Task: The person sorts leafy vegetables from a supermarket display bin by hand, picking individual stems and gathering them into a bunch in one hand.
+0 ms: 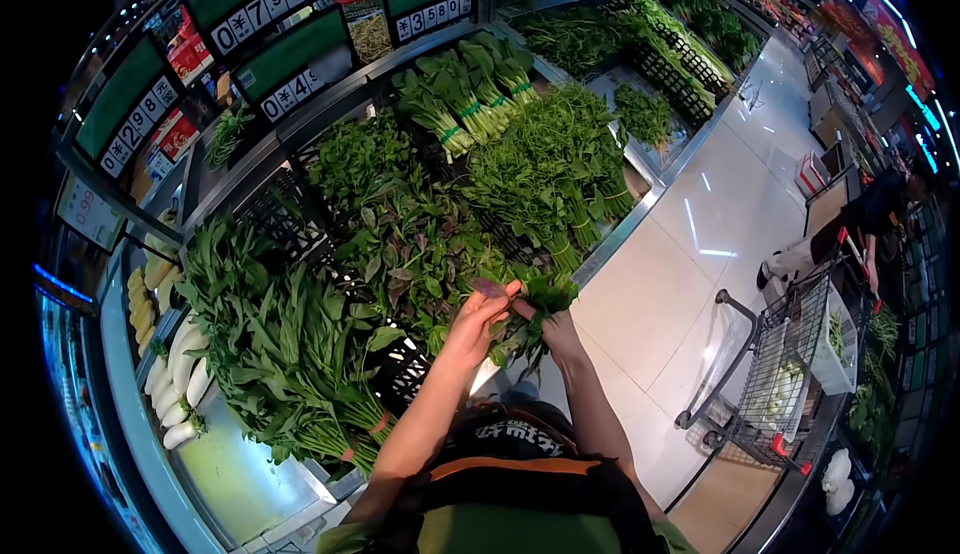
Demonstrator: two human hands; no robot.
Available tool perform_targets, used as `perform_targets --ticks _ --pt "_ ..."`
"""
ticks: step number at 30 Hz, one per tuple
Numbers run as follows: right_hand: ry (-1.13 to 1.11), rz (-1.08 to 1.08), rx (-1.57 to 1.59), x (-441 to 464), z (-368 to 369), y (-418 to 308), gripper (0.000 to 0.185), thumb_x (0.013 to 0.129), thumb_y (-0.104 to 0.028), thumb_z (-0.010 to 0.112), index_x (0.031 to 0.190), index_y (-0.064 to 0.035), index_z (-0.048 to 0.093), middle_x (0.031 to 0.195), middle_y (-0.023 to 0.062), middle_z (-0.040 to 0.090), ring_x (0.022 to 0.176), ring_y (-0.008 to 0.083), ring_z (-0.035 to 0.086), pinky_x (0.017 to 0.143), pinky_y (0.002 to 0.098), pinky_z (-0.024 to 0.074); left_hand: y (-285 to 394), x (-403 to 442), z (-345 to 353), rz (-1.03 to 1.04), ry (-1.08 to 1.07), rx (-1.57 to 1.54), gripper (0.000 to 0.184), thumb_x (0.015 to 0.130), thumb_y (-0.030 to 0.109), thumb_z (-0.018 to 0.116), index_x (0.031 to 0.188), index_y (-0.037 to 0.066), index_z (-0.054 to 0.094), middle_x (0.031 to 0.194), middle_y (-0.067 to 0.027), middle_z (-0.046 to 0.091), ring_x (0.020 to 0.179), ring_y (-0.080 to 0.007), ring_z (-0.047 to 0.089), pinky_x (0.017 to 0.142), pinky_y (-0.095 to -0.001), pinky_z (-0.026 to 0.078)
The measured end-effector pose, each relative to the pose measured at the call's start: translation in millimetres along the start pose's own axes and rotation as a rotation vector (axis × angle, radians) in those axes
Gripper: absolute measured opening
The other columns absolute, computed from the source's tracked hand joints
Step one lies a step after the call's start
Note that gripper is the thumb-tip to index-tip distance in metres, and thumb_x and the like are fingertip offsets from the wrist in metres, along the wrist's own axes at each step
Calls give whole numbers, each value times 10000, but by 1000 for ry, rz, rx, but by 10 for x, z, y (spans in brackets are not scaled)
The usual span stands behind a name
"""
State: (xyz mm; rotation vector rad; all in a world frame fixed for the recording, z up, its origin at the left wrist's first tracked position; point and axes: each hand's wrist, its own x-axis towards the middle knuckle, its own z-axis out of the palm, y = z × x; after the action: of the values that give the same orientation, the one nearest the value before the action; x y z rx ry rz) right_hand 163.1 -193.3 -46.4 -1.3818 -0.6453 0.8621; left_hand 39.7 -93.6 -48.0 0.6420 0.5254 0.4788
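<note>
In front of my body, my left hand (474, 322) is closed, its fingertips pinching a purple-tinged leaf (489, 287). Close beside it, my right hand (558, 332) is wrapped round a small bunch of leafy greens (548, 294), with stems hanging below the fist. Both hands are over the front edge of the vegetable stand. Just beyond them lies a heap of purple-green leafy vegetables (410, 244). Bunches of long-leaved greens (290, 354) lie to the left of my left forearm, and bundled green herbs (550, 169) spread out ahead.
White radishes (180, 374) lie at far left. Tied leafy bunches (470, 89) are at the back, below price signs (265, 9). A shopping cart (780, 384) stands on the tiled aisle (690, 244) at right, with another person (850, 224) beside it.
</note>
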Motion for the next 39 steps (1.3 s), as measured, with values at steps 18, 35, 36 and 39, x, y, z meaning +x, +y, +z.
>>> perform_targets --ticks 18,35,36,39 --pt "330 65 163 -14 -387 257 248 826 -118 686 1044 -32 604 982 46 615 942 164 577 815 318 454 317 123 -472 486 624 922 490 818 -1 646 1281 25 490 1234 -157 573 1129 -240 555 950 -341 431" --pt "348 165 458 -285 -761 6 371 865 -221 682 1144 -7 564 1033 53 597 921 152 576 800 287 477 -791 748 -605 241 2 2609 422 840 104 553 1245 217 526 1441 -180 305 1222 -361 408 965 -501 333" --pt "351 176 448 -299 -772 -17 347 861 -208 682 1125 -10 574 1027 50 599 918 151 577 796 285 478 -823 844 -634 151 5 2648 390 848 109 546 1224 211 529 1411 -175 344 1193 -346 437 936 -485 358" --pt "347 198 413 -320 -824 -37 278 847 -169 682 1069 -22 602 1005 42 606 910 145 579 790 280 479 -741 944 -811 408 38 2462 228 798 119 536 1000 203 601 933 -69 622 886 -253 600 808 -411 405"
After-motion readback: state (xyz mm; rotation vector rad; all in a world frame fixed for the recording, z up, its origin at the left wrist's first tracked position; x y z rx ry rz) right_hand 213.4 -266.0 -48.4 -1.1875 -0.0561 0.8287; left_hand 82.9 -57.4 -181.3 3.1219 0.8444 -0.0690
